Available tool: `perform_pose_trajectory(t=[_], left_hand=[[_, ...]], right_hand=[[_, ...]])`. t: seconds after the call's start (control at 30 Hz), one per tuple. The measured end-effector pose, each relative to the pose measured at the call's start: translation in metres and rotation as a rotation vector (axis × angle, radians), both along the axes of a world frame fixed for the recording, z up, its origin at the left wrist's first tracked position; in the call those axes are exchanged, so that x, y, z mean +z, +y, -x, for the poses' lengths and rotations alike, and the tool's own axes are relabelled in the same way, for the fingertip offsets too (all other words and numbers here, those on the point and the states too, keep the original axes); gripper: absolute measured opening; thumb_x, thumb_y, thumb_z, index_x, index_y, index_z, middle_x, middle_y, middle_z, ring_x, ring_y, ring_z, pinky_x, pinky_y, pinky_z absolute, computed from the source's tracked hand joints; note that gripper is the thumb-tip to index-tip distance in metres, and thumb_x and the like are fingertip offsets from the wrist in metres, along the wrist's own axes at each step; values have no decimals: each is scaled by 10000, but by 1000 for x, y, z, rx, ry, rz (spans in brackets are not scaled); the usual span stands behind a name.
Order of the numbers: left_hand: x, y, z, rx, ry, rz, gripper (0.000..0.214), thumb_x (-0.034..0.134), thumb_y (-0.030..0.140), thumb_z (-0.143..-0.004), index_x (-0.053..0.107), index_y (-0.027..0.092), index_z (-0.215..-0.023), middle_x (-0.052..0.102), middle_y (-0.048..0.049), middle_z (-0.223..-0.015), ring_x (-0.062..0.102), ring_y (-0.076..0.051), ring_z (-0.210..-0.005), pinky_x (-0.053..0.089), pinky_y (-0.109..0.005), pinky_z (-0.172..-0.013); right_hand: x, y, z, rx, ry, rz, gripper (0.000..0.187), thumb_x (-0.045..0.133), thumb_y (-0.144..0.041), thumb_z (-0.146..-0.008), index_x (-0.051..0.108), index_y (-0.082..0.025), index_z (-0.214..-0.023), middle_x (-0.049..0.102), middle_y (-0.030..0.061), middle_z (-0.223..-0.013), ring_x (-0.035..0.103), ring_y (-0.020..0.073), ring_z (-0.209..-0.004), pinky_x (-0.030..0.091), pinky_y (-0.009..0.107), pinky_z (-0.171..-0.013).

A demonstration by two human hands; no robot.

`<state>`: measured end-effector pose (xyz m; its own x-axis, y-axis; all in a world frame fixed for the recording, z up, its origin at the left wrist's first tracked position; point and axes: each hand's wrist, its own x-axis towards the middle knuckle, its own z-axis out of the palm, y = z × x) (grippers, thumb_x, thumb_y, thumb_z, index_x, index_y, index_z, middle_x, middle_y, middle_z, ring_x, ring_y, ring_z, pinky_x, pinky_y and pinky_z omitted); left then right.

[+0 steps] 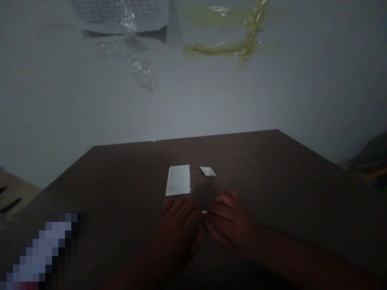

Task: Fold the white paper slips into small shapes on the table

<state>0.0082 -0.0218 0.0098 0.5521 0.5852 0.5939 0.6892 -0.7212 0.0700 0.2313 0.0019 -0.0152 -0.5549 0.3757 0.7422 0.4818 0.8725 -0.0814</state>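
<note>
My left hand (183, 221) and my right hand (231, 221) meet low over the table, fingertips almost touching. Both are closed, pinching a small white piece (204, 212) that shows only as a sliver between them. It looks like paper, but most of it is hidden by my fingers. Just beyond my left hand lies a white sheet of printed paper (178, 180), flat on the table. A small folded white piece of paper (208, 171) rests to the right of that sheet, beyond my right hand.
The dark wooden table (121, 173) ends against a pale wall (211, 96), where clear and yellow tape (214, 49) is stuck. A blurred-out, pixelated object (42, 249) stands at the lower left. Something dark (371, 153) is beyond the table's right edge.
</note>
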Motion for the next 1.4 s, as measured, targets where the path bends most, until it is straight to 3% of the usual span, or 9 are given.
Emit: perform_pose_trajectory(t=[0.2,0.47,0.6,0.8,1.0,1.4], left_hand=[[-8,2,-3,32,-38,-7,285,720,-4,-850,613,254,-905,750,12,-884,708,-252,-831,519,-408,-767],[-3,2,-1,69,8,43,258,676,13,-798,603,252,-863,718,-5,-838,676,-268,-810,518,-411,-759],[-7,10,11,123,65,33,246,664,24,-788,608,246,-877,719,-18,-855,672,-281,-833,503,-422,-788],[-15,20,33,196,27,25,171,617,75,-897,602,246,-888,724,-25,-895,663,-277,-872,477,-429,-834],[-19,16,29,65,-74,24,194,580,53,-967,615,243,-988,752,-32,-969,691,-270,-895,473,-419,-838],[-16,8,10,1,52,37,331,640,-16,-800,574,250,-986,720,-12,-960,683,-263,-890,554,-388,-831]], right_hand=[[-2,-2,3,3,34,12,235,624,-166,-1156,718,-205,-944,747,-3,-833,644,216,-845,420,431,-798],[2,-4,2,27,24,17,192,633,-155,-1144,753,-201,-1001,785,12,-864,672,223,-865,454,431,-807],[2,-1,-2,-5,32,16,141,668,-132,-1124,761,-203,-1046,811,10,-914,687,221,-893,473,428,-845],[-4,6,-10,-7,43,45,129,669,-137,-1139,744,-204,-1059,812,11,-933,682,222,-902,501,421,-857],[-7,7,-10,4,38,43,119,668,-135,-1140,738,-215,-1087,813,20,-937,677,238,-911,508,432,-850],[-2,2,-6,78,31,49,188,604,-172,-1179,740,-182,-1050,760,26,-894,645,232,-898,477,420,-839]])
